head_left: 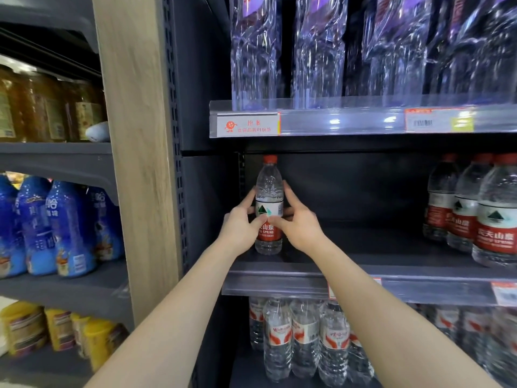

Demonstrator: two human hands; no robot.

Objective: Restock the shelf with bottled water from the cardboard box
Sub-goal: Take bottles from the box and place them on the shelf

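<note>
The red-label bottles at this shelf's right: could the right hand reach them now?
Probably yes: the shelf up to the red-label bottles is bare. But right hand and left hand grip the single bottle; it must release first.

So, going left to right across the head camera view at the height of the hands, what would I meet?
From the left: blue bottles → wooden post → left hand → water bottle → right hand → red-labelled water bottles.
</note>
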